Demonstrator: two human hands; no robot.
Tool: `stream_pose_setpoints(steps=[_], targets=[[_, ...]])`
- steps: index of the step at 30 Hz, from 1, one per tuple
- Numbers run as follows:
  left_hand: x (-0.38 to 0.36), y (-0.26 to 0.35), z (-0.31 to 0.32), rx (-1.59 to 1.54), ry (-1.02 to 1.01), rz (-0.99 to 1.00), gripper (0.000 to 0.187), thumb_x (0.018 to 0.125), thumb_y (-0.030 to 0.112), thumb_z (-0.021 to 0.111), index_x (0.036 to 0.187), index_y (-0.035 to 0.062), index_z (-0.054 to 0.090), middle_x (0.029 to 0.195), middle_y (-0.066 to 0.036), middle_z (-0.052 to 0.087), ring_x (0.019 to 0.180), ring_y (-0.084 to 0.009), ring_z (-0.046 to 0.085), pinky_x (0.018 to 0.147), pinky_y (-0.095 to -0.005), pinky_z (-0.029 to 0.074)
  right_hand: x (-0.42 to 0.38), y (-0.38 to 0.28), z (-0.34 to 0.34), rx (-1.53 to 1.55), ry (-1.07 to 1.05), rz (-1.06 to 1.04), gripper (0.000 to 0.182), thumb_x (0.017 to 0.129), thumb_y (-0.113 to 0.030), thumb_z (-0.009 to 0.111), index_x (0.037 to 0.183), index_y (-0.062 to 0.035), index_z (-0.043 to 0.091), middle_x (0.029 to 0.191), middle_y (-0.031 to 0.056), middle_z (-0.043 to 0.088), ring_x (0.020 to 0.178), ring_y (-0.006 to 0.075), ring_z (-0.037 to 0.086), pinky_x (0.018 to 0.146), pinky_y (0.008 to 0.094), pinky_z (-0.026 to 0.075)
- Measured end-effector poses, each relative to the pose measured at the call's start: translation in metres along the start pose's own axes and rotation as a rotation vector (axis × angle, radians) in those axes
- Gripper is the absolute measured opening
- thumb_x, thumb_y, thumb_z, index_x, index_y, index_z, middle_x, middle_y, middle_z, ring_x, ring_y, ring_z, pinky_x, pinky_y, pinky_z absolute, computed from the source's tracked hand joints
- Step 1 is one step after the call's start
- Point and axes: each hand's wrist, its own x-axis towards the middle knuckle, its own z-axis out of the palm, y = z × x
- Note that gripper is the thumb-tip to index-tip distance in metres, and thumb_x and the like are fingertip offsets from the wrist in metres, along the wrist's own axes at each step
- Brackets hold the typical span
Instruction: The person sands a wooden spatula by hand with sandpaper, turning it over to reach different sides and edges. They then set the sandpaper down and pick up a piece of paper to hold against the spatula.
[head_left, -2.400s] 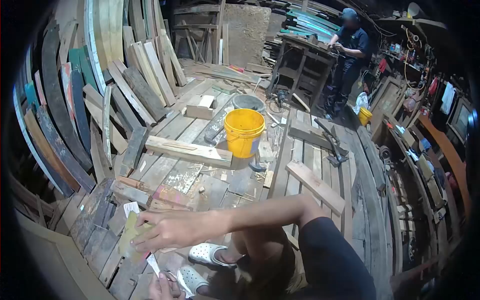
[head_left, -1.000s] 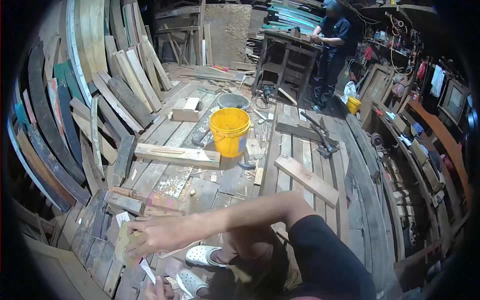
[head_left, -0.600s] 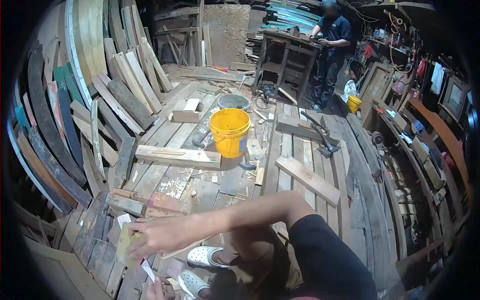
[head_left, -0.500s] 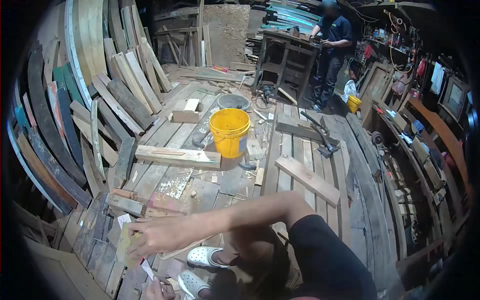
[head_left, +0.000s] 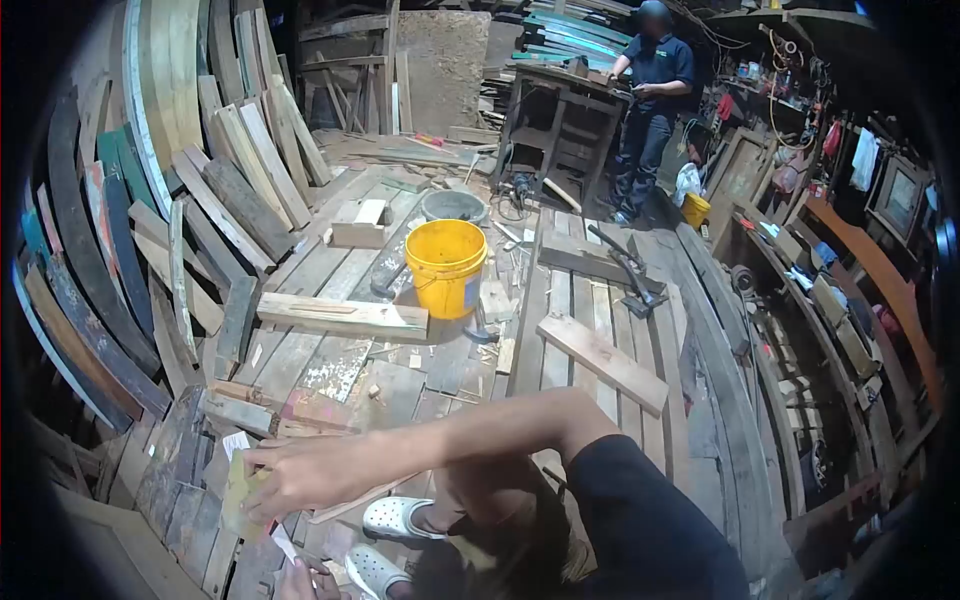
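My right hand (head_left: 310,475) reaches across from the right, its fingers bent over a flat yellow-green piece (head_left: 236,500) at the lower left. What that piece is made of I cannot make out. A white printed paper (head_left: 237,443) shows just beyond it. Lower down, at the bottom edge, my left hand (head_left: 308,582) is partly cut off by the frame. Its fingers pinch a narrow white strip (head_left: 284,543), which runs up towards the right hand's fingertips. Where the strip ends under the right hand is hidden.
A yellow bucket (head_left: 445,270) stands mid-floor, beside a hammer (head_left: 481,328). A wooden beam (head_left: 345,314) and a plank (head_left: 603,363) lie nearby. Boards (head_left: 225,170) lean at left. Another person (head_left: 652,100) stands at a wooden workbench (head_left: 560,130); shelves line the right.
The whole view has shifted slightly, so things sit a little further left. Both hands keep nearly the same place and grip.
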Motion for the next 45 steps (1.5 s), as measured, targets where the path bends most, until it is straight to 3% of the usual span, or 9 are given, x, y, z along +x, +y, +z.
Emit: stream_pose_setpoints(steps=[7, 11, 15, 19, 27, 30, 33, 41, 45], targets=[[0.013, -0.010, -0.014, 0.085, -0.121, 0.024, 0.050, 0.089, 0.055, 0.058, 0.121, 0.0182, 0.049, 0.090, -0.004, 0.048, 0.065, -0.0124, 0.046, 0.048, -0.0243, 0.037, -0.001, -0.004, -0.003, 0.028, 0.027, 0.023, 0.029, 0.084, -0.015, 0.056, 0.107, -0.0014, 0.067, 0.111, 0.0085, 0.068, 0.100, 0.0323, 0.050, 0.084, 0.0398, 0.044], [0.013, -0.012, -0.016, 0.091, -0.101, -0.038, 0.045, 0.091, 0.053, 0.055, 0.120, 0.0186, 0.049, 0.090, -0.003, 0.049, 0.061, -0.0107, 0.044, 0.048, -0.0225, 0.034, -0.003, 0.000, -0.001, -0.020, -0.009, 0.007, 0.031, 0.083, -0.016, 0.055, 0.109, -0.0017, 0.067, 0.112, 0.0086, 0.067, 0.100, 0.0317, 0.050, 0.084, 0.0393, 0.044], [0.010, -0.003, -0.012, 0.032, -0.184, -0.030, 0.033, 0.093, 0.048, 0.054, 0.109, 0.0192, 0.053, 0.077, 0.002, 0.044, 0.055, -0.0067, 0.038, 0.044, -0.0237, 0.029, -0.001, -0.003, -0.007, 0.009, -0.045, 0.027, 0.034, 0.082, -0.018, 0.056, 0.111, -0.0017, 0.066, 0.113, 0.0079, 0.067, 0.101, 0.0316, 0.050, 0.084, 0.0393, 0.044], [0.002, 0.010, -0.011, 0.113, -0.267, -0.010, 0.032, 0.093, 0.046, 0.056, 0.104, 0.0161, 0.053, 0.076, 0.003, 0.041, 0.061, -0.0079, 0.039, 0.051, -0.0228, 0.032, -0.001, -0.003, -0.006, 0.023, -0.014, 0.012, 0.033, 0.083, -0.018, 0.056, 0.109, -0.0017, 0.066, 0.114, 0.0069, 0.067, 0.102, 0.0316, 0.049, 0.084, 0.0400, 0.045], [0.011, -0.001, -0.016, 0.043, -0.289, -0.021, 0.027, 0.093, 0.042, 0.057, 0.096, 0.0165, 0.050, 0.078, 0.001, 0.043, 0.067, -0.0099, 0.044, 0.056, -0.0245, 0.039, -0.003, -0.001, -0.006, 0.033, -0.063, 0.057, 0.034, 0.084, -0.017, 0.056, 0.114, -0.0036, 0.065, 0.112, 0.0058, 0.067, 0.104, 0.0324, 0.048, 0.085, 0.0399, 0.047], [0.017, -0.007, -0.017, 0.118, -0.116, -0.050, 0.035, 0.092, 0.046, 0.058, 0.105, 0.0137, 0.052, 0.086, -0.004, 0.046, 0.074, -0.0145, 0.047, 0.060, -0.0277, 0.042, -0.003, -0.002, -0.007, 0.008, -0.055, 0.050, 0.033, 0.085, -0.017, 0.056, 0.114, -0.0036, 0.066, 0.111, 0.0055, 0.067, 0.102, 0.0324, 0.049, 0.083, 0.0392, 0.046], [0.010, -0.001, -0.015, 0.103, -0.138, -0.078, 0.042, 0.091, 0.048, 0.059, 0.113, 0.0124, 0.052, 0.092, -0.005, 0.047, 0.079, -0.0166, 0.049, 0.063, -0.0294, 0.043, -0.004, 0.001, -0.004, -0.008, -0.025, 0.010, 0.031, 0.085, -0.016, 0.058, 0.112, -0.0033, 0.066, 0.110, 0.0054, 0.068, 0.100, 0.0321, 0.049, 0.081, 0.0386, 0.046], [0.003, 0.007, -0.011, 0.105, -0.249, 0.024, 0.027, 0.095, 0.038, 0.056, 0.109, 0.0155, 0.053, 0.084, 0.003, 0.047, 0.072, -0.0088, 0.047, 0.059, -0.0251, 0.040, -0.005, 0.002, -0.003, -0.040, -0.059, 0.039, 0.032, 0.085, -0.017, 0.058, 0.112, -0.0031, 0.066, 0.113, 0.0067, 0.067, 0.100, 0.0325, 0.050, 0.083, 0.0394, 0.044], [0.002, 0.003, -0.005, 0.075, -0.132, -0.001, 0.024, 0.095, 0.038, 0.055, 0.105, 0.0162, 0.055, 0.079, 0.004, 0.045, 0.071, -0.0076, 0.046, 0.055, -0.0240, 0.039, -0.005, 0.004, -0.001, -0.046, -0.049, 0.012, 0.032, 0.085, -0.017, 0.057, 0.112, -0.0024, 0.066, 0.114, 0.0077, 0.067, 0.100, 0.0325, 0.049, 0.084, 0.0402, 0.044]])
